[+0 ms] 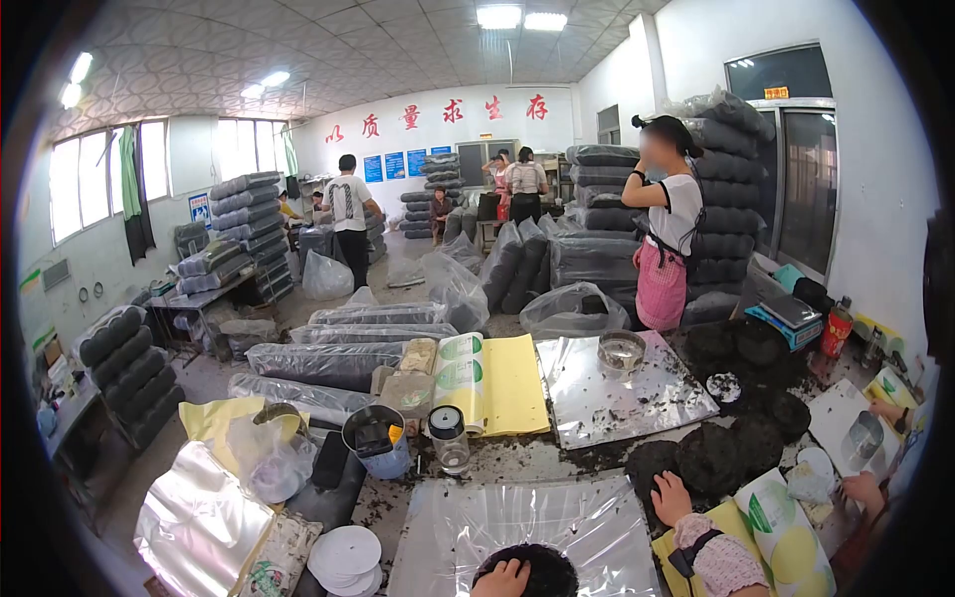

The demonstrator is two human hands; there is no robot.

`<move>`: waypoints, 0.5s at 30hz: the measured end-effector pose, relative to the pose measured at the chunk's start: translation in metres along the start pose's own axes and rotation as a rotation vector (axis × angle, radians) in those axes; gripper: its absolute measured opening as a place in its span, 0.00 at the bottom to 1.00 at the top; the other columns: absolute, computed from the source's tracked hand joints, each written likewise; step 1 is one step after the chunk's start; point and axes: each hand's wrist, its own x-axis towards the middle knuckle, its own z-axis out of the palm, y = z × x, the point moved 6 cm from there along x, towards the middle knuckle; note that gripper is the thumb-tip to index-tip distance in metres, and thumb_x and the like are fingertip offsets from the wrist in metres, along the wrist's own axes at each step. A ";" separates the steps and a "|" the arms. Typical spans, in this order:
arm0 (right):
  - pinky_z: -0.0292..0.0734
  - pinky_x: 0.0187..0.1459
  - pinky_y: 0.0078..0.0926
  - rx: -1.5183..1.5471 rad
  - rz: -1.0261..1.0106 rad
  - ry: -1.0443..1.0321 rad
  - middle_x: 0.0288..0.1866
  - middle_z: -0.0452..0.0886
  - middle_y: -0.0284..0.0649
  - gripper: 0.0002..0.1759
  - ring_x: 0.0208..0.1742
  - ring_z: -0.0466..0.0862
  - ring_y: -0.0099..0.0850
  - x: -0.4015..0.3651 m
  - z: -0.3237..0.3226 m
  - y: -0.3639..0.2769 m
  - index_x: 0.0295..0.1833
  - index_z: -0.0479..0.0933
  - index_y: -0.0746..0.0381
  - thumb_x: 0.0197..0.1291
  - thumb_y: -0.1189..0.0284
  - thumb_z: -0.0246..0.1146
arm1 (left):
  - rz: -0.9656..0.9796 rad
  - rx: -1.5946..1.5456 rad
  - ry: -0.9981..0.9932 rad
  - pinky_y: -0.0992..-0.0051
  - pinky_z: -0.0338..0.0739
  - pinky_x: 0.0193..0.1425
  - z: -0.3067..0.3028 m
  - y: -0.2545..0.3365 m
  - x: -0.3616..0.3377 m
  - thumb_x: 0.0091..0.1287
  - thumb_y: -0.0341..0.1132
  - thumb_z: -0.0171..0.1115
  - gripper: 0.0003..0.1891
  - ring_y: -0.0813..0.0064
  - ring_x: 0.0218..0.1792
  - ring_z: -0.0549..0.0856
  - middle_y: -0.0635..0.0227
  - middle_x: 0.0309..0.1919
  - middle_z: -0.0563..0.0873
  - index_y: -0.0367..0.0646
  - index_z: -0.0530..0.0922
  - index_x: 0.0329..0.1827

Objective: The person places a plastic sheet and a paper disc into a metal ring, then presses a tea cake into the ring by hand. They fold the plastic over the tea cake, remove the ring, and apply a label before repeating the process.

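Along the near edge of the bench (517, 464), the left hand (505, 579) lies with its fingers on top of a round black cake (552, 575), set on a shiny sheet (438, 522); whether it grips the cake I cannot tell, since the frame cuts it off. To the right, the right hand (673, 497), fingers apart, touches the nearest of several flat black cakes (708, 461) clustered on the bench. Beside its sleeve lie yellow packets (786, 522) with green print. Beyond the sheet stand a clear jar (451, 443) with a black lid and a blue-grey bucket (383, 460); 1 stack of white discs (345, 555) sits to the left. Farther back, a clear ring (622, 351) stands on another shiny sheet (597, 398), strewn with dark crumbs.
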 end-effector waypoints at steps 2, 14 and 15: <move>0.69 0.69 0.44 -0.001 -0.002 0.007 0.65 0.75 0.56 0.24 0.68 0.72 0.52 0.000 0.000 0.000 0.63 0.75 0.64 0.64 0.65 0.62 | -0.001 0.000 0.011 0.70 0.75 0.64 0.004 -0.001 0.001 0.34 0.46 0.85 0.58 0.58 0.60 0.76 0.57 0.59 0.75 0.35 0.66 0.73; 0.69 0.69 0.44 -0.007 0.010 -0.010 0.66 0.74 0.55 0.25 0.69 0.72 0.52 -0.001 0.002 0.001 0.64 0.74 0.64 0.64 0.65 0.62 | 0.018 -0.005 0.027 0.70 0.75 0.64 0.001 -0.001 0.000 0.33 0.46 0.85 0.58 0.57 0.60 0.75 0.56 0.58 0.74 0.35 0.67 0.72; 0.69 0.69 0.44 -0.006 0.011 -0.011 0.66 0.74 0.55 0.25 0.69 0.71 0.52 0.000 0.001 0.001 0.64 0.74 0.64 0.64 0.65 0.62 | 0.017 -0.012 0.023 0.70 0.75 0.64 0.001 -0.001 0.000 0.33 0.46 0.85 0.58 0.57 0.60 0.75 0.56 0.58 0.74 0.35 0.67 0.72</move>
